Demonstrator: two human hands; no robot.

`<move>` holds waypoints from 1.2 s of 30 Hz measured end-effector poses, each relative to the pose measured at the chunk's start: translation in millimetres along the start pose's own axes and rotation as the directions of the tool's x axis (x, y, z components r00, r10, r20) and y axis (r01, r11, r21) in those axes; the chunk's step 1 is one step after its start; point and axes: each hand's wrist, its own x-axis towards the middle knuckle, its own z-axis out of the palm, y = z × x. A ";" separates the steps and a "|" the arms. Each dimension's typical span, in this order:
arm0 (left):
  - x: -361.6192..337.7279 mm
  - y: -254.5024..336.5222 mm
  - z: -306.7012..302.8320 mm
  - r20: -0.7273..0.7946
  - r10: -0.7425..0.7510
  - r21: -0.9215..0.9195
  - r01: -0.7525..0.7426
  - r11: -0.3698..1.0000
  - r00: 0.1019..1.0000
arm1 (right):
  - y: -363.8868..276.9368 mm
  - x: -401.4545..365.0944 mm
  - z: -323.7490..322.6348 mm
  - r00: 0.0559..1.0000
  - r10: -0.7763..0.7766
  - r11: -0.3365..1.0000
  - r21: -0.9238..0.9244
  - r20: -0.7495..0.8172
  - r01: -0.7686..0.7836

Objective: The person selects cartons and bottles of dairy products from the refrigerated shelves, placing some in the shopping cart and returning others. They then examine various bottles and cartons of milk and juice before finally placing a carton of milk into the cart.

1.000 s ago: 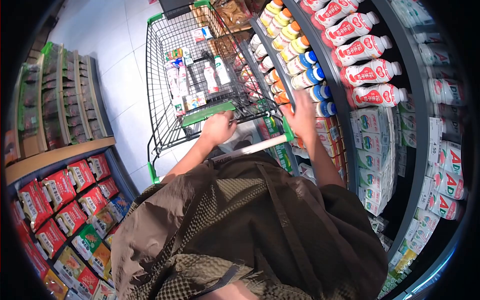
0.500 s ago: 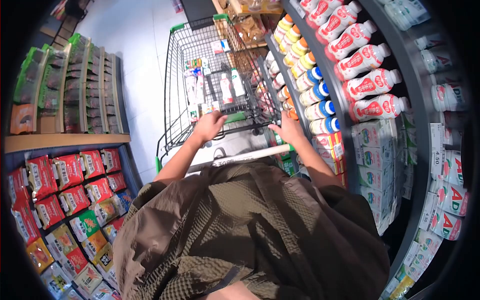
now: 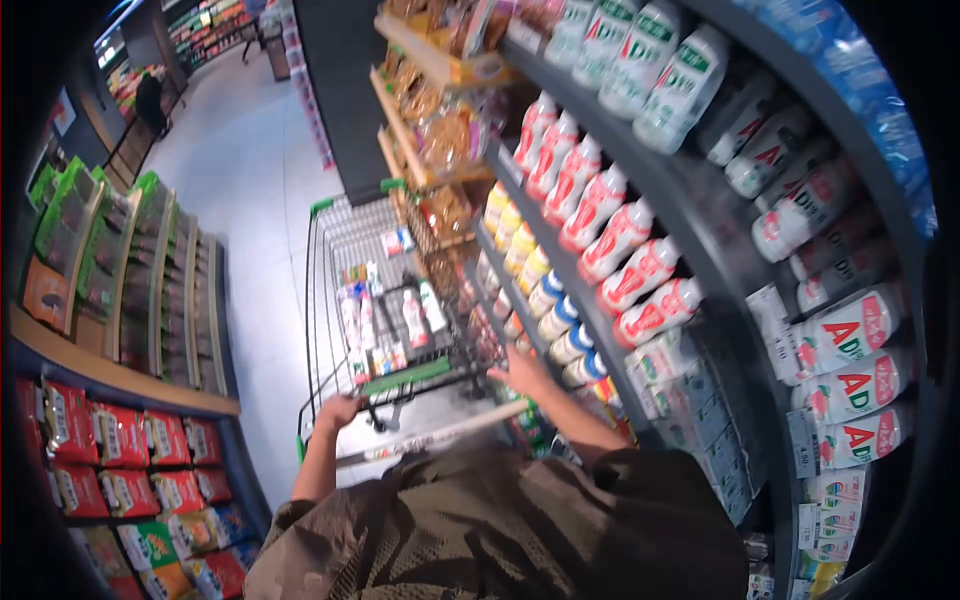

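Supermarket aisle seen from above; curved shelving [image 3: 735, 205] fills the right side, with rows of red-and-white drink bottles [image 3: 595, 208] and larger bottles marked AD [image 3: 850, 335]; on the left, a low rack [image 3: 165, 270] stands beyond rows of red snack packets [image 3: 120, 435]; pale floor [image 3: 265, 210] runs between them, with a person in dark clothing [image 3: 150, 102] far off.

Ahead of the wearer's brown garment [image 3: 490, 520] is a wire shopping cart [image 3: 345, 222], its basket stretching away up the aisle; its white handle [image 3: 440, 438] has its long axis crosswise, between body and basket, the right end angled slightly farther away; a green flap [image 3: 408, 377] lies beyond it, roughly parallel.

The right hand [image 3: 525, 377] is open, thumb spread inward, just beyond the handle's right end; it looks the nearer hand, the bar lying back toward the body from its fingers; the left hand [image 3: 339, 411] has partly curled fingers by the basket's near left corner, the handle lying back and inward; whether either touches the cart cannot be told.

Inside the basket, a pink-and-white bottle [image 3: 414, 320] lies beside a white bottle with green [image 3: 433, 306]; small packs [image 3: 387, 358] sit nearer the flap.
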 end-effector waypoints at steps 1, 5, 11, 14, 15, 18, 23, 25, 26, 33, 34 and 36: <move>6.0 -4.1 2.6 0.027 -0.005 -0.029 0.006 1.000 1.000 | 3.4 0.1 2.8 0.999 -0.027 0.999 -0.027 -0.041 0.026; -8.9 9.7 -2.4 0.012 0.011 -0.106 -0.010 0.994 1.000 | 3.7 2.1 -2.8 0.999 0.035 0.998 -0.047 0.016 -0.034; -13.8 19.1 -1.1 0.034 0.013 -0.153 -0.008 0.988 0.999 | 5.7 0.6 -10.6 0.991 0.102 0.995 -0.018 0.084 -0.101; -6.8 13.1 9.2 -0.008 0.087 -0.162 -0.088 0.983 0.996 | 4.7 -2.4 -17.2 0.989 0.114 0.993 0.029 0.091 -0.117; 1.5 6.1 11.7 0.071 0.169 0.021 -0.171 0.985 0.983 | 5.6 -3.5 -17.4 0.992 0.106 0.992 0.062 0.063 -0.110; 5.6 1.6 15.6 0.061 0.126 0.022 -0.128 0.992 0.990 | 11.6 -2.1 -12.9 0.992 0.115 0.989 0.090 0.057 -0.120; 21.9 -17.8 26.3 0.028 0.261 0.073 -0.263 0.962 0.965 | 19.2 2.5 0.1 0.985 0.169 0.977 0.127 0.046 -0.173; 21.3 -19.6 26.4 0.003 0.272 0.035 -0.272 0.962 0.962 | 18.9 3.0 1.3 0.982 0.184 0.973 0.130 0.047 -0.189; 21.7 -21.0 27.4 -0.002 0.276 0.025 -0.276 0.961 0.961 | 19.6 3.1 2.7 0.980 0.194 0.972 0.128 0.039 -0.197; 22.0 -18.3 23.0 0.057 0.459 0.228 -0.459 0.859 0.887 | 10.3 0.4 -15.3 0.951 0.286 0.940 0.156 0.121 -0.303; 23.3 -16.5 22.0 0.096 0.417 0.227 -0.427 0.875 0.904 | 3.7 -3.0 -25.4 0.950 0.299 0.941 0.135 0.090 -0.309; 27.8 -18.6 22.5 0.180 0.461 0.323 -0.495 0.807 0.869 | 2.8 -1.1 -23.0 0.914 0.389 0.917 0.043 0.117 -0.396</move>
